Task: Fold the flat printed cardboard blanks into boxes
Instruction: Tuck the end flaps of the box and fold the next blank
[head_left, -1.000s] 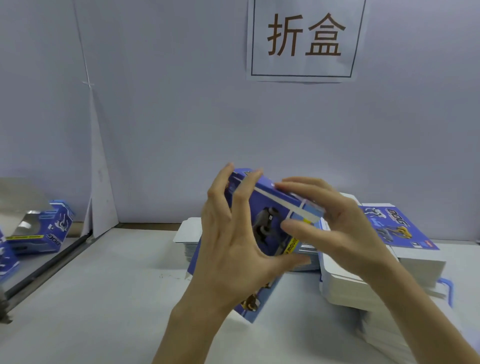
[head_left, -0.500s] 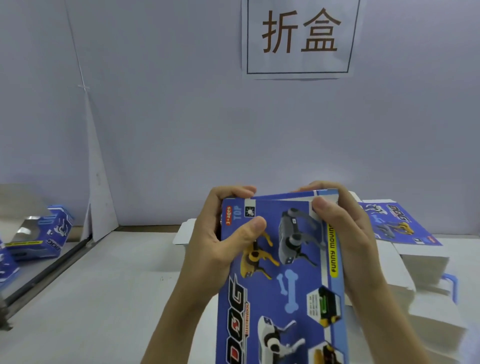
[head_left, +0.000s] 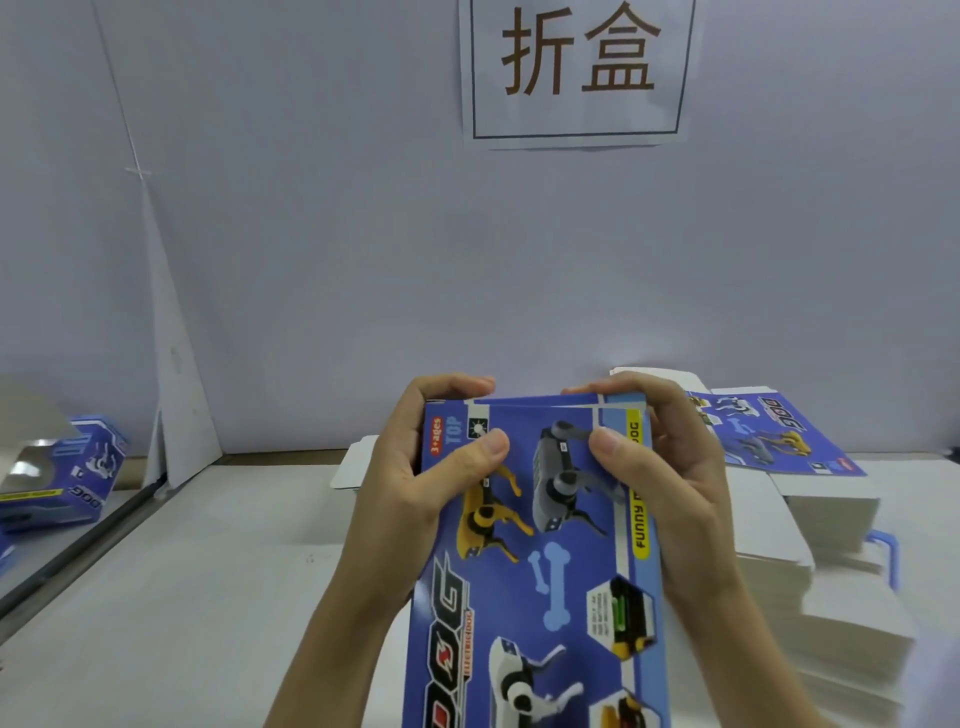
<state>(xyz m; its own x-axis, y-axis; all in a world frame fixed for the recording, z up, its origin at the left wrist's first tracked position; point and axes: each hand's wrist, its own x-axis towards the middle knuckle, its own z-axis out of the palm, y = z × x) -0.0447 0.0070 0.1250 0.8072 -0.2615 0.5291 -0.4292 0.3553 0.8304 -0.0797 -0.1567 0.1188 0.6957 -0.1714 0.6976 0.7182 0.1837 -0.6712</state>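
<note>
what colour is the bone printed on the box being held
Light blue, on the blue printed cardboard box; the bone shows plainly in the head view.

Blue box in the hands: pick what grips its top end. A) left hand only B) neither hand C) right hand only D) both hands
D: the left hand and the right hand each curl their fingers over the top edge of the blue box, thumbs pressing on its printed face.

You get even, soft, bluish light with faint shadows; the picture is slightly soft, and its edges bend outward.
</note>
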